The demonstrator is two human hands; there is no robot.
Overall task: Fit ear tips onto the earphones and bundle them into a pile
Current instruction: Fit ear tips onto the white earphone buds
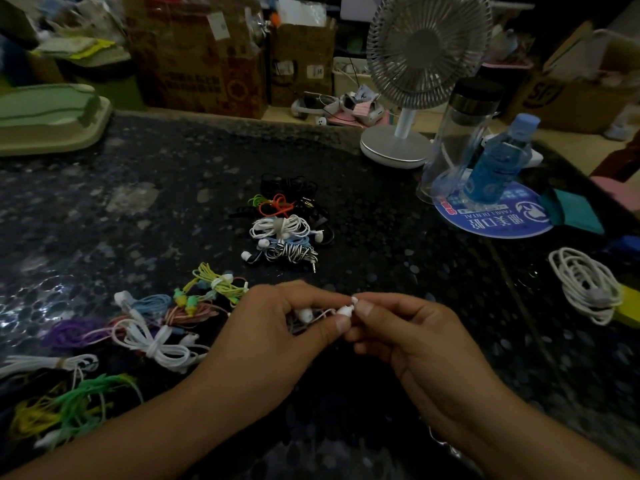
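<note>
My left hand (277, 323) pinches a white earbud (345, 310) between thumb and forefinger, its twin (304, 315) dangling under my palm; my right hand (408, 327) pinches the tip end against it. It is featherlight, hard and slick, and its tip likely soft, so I would grip the hard shell. Bundled earphones (284, 230) lie beyond my knuckles.
</note>
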